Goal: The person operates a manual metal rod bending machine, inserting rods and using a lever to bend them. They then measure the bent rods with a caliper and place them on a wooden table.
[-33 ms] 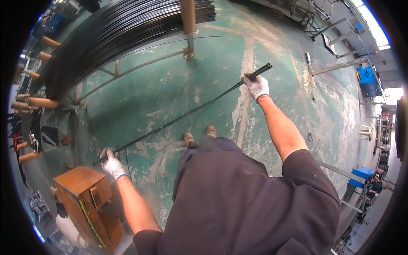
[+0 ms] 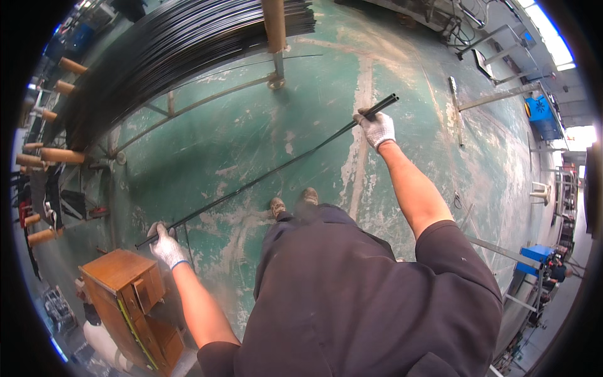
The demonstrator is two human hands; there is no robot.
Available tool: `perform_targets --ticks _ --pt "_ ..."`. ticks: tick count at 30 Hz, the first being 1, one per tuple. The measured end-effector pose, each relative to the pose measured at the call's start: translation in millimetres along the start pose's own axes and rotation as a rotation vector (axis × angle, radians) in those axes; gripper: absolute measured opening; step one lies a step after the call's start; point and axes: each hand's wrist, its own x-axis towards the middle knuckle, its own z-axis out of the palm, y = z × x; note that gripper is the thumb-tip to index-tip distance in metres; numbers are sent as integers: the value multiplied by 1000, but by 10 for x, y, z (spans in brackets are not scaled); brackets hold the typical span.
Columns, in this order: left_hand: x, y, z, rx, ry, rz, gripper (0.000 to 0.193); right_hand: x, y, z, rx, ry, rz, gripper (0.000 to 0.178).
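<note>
Long black pipes [image 2: 311, 151] slanted across the frame's middle. The left hand [image 2: 166, 244] gripped them at lower left, the right hand [image 2: 379, 129] at upper right. This seemed a holding step; the next move needed both hands together.

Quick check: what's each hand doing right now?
Left hand: closed around the thin dark tubes, near their left end.
Right hand: closed around the same tubes, near their right end.

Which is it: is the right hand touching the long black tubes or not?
Touching: the head view shows the right hand closed around the black tubes near one end.
</note>
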Motion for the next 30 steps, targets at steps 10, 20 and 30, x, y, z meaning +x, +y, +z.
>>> perform_targets --ticks 10,20,30 --pt "-8 -10 -50 -105 12 -50 20 113 158 7 30 52 -172 41" --pt "-40 -35 -108 -274 -39 66 38 10 -50 -239 232 -5 -95 43" --pt "-145 44 -252 -252 -29 77 35 81 -80 -291 190 -29 -122 44"
